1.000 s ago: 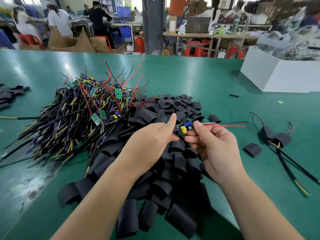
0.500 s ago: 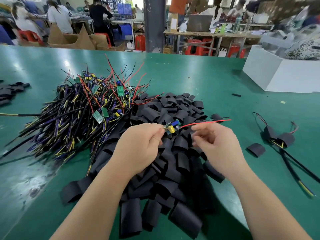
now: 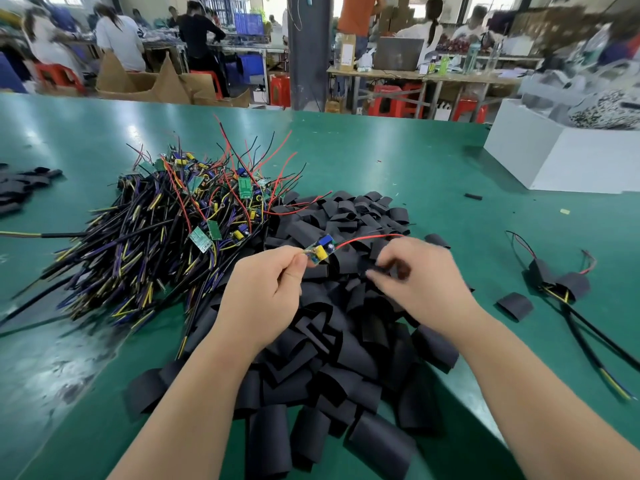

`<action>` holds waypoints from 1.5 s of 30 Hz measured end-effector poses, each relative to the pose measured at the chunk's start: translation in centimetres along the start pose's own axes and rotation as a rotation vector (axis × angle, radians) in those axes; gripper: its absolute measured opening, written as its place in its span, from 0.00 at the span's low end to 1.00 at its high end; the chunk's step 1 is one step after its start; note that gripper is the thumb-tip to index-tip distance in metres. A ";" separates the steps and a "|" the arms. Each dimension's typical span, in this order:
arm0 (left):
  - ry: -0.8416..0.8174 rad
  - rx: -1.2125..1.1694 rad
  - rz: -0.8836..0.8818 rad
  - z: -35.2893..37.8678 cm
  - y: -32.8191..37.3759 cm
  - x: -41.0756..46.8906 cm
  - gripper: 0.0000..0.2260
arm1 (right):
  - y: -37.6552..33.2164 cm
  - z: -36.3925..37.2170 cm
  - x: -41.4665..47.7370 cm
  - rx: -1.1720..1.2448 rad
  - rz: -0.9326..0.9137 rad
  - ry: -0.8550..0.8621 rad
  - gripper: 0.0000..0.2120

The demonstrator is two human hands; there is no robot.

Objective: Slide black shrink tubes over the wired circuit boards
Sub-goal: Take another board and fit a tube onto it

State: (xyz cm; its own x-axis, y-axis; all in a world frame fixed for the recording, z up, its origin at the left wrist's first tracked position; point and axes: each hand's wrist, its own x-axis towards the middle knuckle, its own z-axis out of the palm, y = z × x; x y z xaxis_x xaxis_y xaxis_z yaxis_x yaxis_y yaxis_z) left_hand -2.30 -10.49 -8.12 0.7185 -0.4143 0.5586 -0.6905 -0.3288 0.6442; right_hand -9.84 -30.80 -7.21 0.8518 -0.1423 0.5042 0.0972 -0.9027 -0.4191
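My left hand (image 3: 266,289) pinches a small wired circuit board (image 3: 320,250) with blue and yellow parts, held above a big heap of black shrink tubes (image 3: 322,341). A red wire (image 3: 367,237) runs from the board to the right, over my right hand (image 3: 422,282). That hand is blurred, its fingers curled down onto the tubes; whether it grips one I cannot tell. A tangled pile of wired boards (image 3: 166,230) lies to the left of the tubes.
Two boards in black tubes (image 3: 557,282) with long cables lie at the right, a loose tube (image 3: 514,305) beside them. A white box (image 3: 554,157) stands at the back right. More black tubes (image 3: 20,187) lie at the far left of the green table (image 3: 398,157).
My right hand let go of the board and red wire and dropped onto the tube heap. My left hand moved the board left and kept hold of it.
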 end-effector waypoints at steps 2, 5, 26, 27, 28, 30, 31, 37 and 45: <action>0.009 -0.044 -0.018 -0.2 0.0 0.0 0.15 | 0.1 -0.9 -0.4 0.244 0.177 0.120 0.20; 0.014 -0.109 -0.044 -0.4 0.2 0.0 0.14 | 0.3 -1.8 -1.3 0.614 0.356 0.112 0.24; -0.094 -0.321 -0.022 0.1 1.1 0.0 0.13 | -0.8 -2.7 -2.2 2.099 0.973 0.707 0.17; -0.094 -0.314 -0.022 0.1 1.1 0.0 0.13 | -0.9 -2.7 -2.2 2.111 0.959 0.709 0.17; -0.095 -0.305 -0.021 0.1 1.0 0.0 0.13 | -0.9 -2.8 -2.1 2.123 0.946 0.706 0.17; -0.101 -0.288 -0.018 0.0 1.0 0.0 0.13 | -1.0 -2.9 -2.0 2.146 0.928 0.691 0.16; -0.105 -0.283 -0.017 0.0 0.9 -0.1 0.13 | -1.0 -3.0 -2.0 2.149 0.916 0.682 0.14; -0.138 -0.248 -0.007 0.0 1.0 -0.2 0.12 | -0.7 -3.8 -2.3 2.125 0.854 0.664 0.14; -0.194 -0.210 0.026 0.0 1.6 -0.3 0.12 | -0.7 -3.2 -2.9 1.701 0.613 0.407 0.19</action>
State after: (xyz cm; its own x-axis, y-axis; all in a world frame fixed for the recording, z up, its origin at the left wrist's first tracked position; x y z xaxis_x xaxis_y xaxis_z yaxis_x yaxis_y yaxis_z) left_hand -3.64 -10.90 -7.21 0.6577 -0.5816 0.4788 -0.6614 -0.1416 0.7365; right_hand -14.02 -31.04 -6.01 0.8271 -0.5614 0.0276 0.4296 0.5997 -0.6751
